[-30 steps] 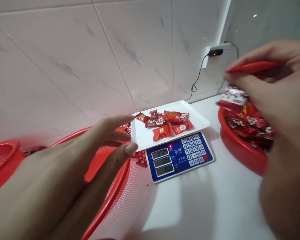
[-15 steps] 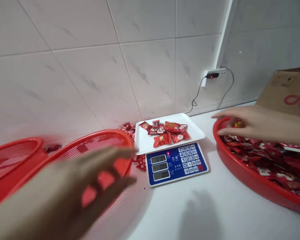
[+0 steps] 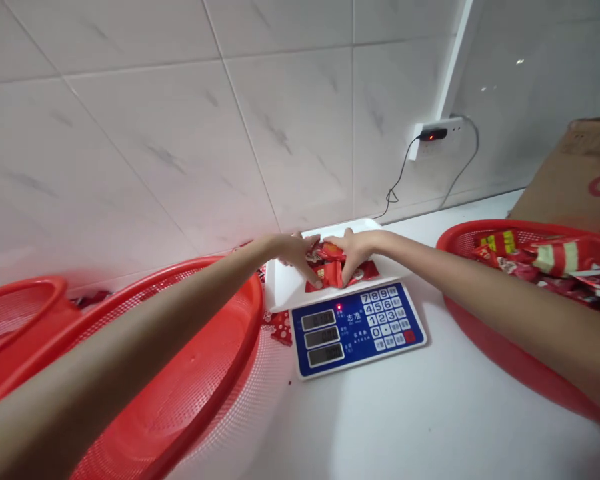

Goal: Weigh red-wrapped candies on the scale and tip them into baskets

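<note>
And there go both hands, meeting over the white tray (image 3: pixel 284 293)! A moment ago the right hand (image 3: pixel 359 248) is over at the right-hand red basket (image 3: pixel 473 337), and the left hand (image 3: pixel 296 252) hangs in the air above the big left-hand red basket (image 3: pixel 190 360); now neither is at a basket, and the two face each other across the little heap of wrapped sweets (image 3: pixel 330 273).

Look at the fingers: the left thumb points to the near side, apart from its fingers, which curve round the far side. The right hand mirrors it, thumb to the near side and fingers spread away from it, with red wrappers in the gap between the hands. Whether they're squeezing any sweet or only cupping the heap, I can't tell from here. The sweets themselves sit on the tray, in the middle, partly hidden by those hands.

So the handling has shifted, I'd judge, from the supply at the right to the portion on the blue scale (image 3: pixel 363 343). With hands on the tray, I wouldn't trust any reading just now, and the digits are too faint for me anyway. A red light glows on its panel. Loose red packets (image 3: pixel 282 328) lie just left of the scale, by the left-hand basket's rim, untouched.
</note>
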`<state>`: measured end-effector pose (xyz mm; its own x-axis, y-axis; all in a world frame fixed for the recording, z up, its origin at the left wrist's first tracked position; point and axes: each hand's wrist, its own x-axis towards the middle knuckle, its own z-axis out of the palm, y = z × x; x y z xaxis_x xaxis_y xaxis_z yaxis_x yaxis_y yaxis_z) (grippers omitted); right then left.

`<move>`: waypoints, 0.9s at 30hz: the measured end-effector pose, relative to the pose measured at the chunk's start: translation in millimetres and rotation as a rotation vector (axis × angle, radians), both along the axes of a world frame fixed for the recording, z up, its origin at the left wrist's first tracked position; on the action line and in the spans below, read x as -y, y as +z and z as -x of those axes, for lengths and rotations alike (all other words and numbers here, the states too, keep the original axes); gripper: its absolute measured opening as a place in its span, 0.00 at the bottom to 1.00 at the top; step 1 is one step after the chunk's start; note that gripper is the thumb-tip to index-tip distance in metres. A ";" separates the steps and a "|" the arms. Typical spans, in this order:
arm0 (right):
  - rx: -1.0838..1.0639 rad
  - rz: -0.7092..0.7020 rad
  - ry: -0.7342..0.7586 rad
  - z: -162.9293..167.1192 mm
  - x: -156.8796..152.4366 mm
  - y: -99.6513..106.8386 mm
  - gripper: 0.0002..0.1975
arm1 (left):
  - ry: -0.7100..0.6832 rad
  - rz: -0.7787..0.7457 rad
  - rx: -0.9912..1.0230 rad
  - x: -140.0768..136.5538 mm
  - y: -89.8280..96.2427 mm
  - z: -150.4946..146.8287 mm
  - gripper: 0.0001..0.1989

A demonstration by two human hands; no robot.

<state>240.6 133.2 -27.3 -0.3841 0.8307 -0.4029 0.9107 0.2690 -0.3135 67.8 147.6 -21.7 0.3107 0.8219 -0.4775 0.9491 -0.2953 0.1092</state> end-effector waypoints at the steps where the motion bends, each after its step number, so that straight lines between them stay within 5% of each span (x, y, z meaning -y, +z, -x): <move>1: -0.013 -0.001 0.004 2.3 0.1 -1.9 0.67 | -0.011 0.022 0.000 -0.8 1.2 -2.3 0.62; 11: -0.553 0.097 -0.034 -14.8 1.8 -18.5 0.28 | 0.112 -0.028 0.126 11.4 -7.3 -16.0 0.18; 19: -0.726 -0.005 -0.146 5.5 -4.0 -16.6 0.16 | 0.291 -0.116 0.399 18.3 -8.4 -8.5 0.21; 23: -0.790 -0.063 -0.147 21.9 0.9 13.4 0.13 | 0.317 -0.159 0.581 32.2 22.1 7.8 0.27; 27: -0.952 0.004 0.081 60.0 33.4 38.0 0.17 | 0.311 -0.190 0.621 81.7 53.9 64.9 0.29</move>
